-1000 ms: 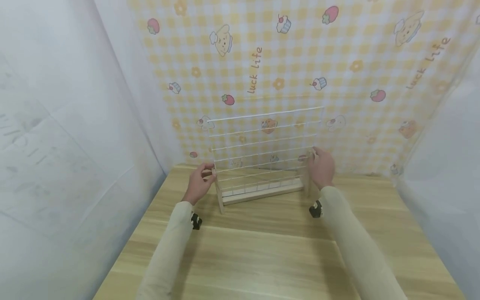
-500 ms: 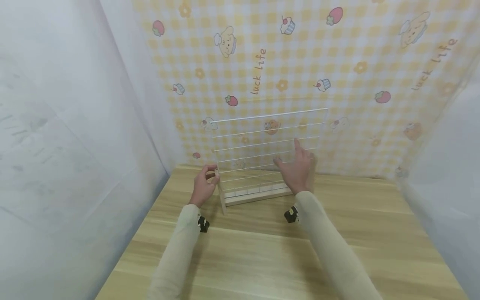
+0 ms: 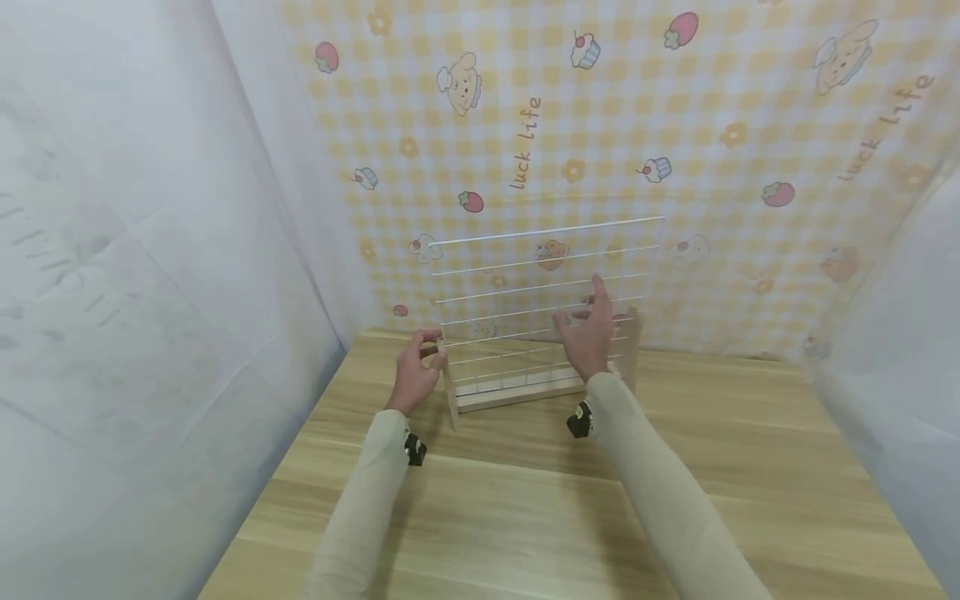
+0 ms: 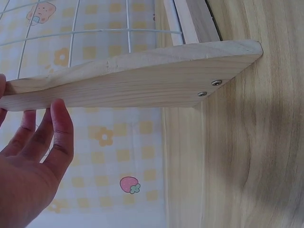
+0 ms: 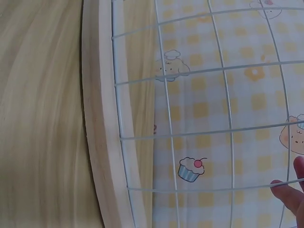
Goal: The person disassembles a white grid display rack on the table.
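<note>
The rack (image 3: 547, 232) stands upright on the wood-grain table (image 3: 487, 500), near the checked cloth (image 3: 570, 92) at the rear. It consists of 1 white wire grid (image 5: 230, 129), 1 left side panel (image 4: 142, 80), 1 right side panel (image 3: 632, 346) and 1 low wooden crossbar (image 3: 517, 397). The grid rises well above the 2 panels.

Hand status:
- Left hand (image 3: 416, 375): the thumb and fingers pinch the upper end of the left side panel.
- Right hand (image 3: 588, 337): released; the fingers are spread in front of the grid. Contact between a fingertip and the wire cannot be confirmed.

Handling (estimated): the assembly is probably light for its size. The wood should be rigid, dry and easy to grip. The thin wires are likely stiff along their length but liable to flex or bend under a sideways push. Breakage risk is low; loosening at the joints is the likelier fault. The method of attachment between grid and crossbar is not shown.

Grip points: hold the 2 side panels, 1 per hand, on their flat faces. For a low lift, use the crossbar close to the 2 screw heads (image 4: 216, 82) on the left side panel. Avoid lifting by the top wire, since the load would then pass through the grid.
</note>
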Action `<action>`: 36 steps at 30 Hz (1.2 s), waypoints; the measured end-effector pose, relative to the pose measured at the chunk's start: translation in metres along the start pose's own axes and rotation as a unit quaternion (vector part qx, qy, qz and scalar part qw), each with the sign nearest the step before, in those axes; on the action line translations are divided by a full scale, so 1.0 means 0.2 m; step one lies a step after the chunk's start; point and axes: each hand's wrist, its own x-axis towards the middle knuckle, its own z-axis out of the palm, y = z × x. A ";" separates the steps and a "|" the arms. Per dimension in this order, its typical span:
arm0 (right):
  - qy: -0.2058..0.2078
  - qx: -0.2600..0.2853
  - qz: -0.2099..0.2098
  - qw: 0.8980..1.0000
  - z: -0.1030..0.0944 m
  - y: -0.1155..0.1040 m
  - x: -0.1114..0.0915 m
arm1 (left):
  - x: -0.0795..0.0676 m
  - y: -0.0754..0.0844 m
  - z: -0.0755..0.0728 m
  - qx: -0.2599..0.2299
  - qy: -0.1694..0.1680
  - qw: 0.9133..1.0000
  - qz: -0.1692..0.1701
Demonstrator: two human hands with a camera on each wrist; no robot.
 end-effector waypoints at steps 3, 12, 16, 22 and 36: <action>0.007 -0.005 -0.015 1.000 0.00 0.00 0.00 | 0.00 0.00 0.00 0.002 0.003 1.000 0.008; 0.030 -0.019 -0.045 0.998 -0.02 -0.01 0.00 | -0.01 0.01 0.01 0.009 0.005 1.000 0.001; 0.040 -0.014 -0.059 0.997 -0.02 -0.03 0.01 | -0.02 0.02 0.01 0.008 0.004 1.000 0.000; 0.051 -0.006 -0.083 0.995 -0.03 -0.08 0.06 | -0.01 0.03 0.01 0.007 0.010 1.000 0.007; 0.051 -0.020 -0.105 0.993 -0.07 -0.24 0.19 | -0.03 0.01 0.01 0.012 0.007 1.000 0.004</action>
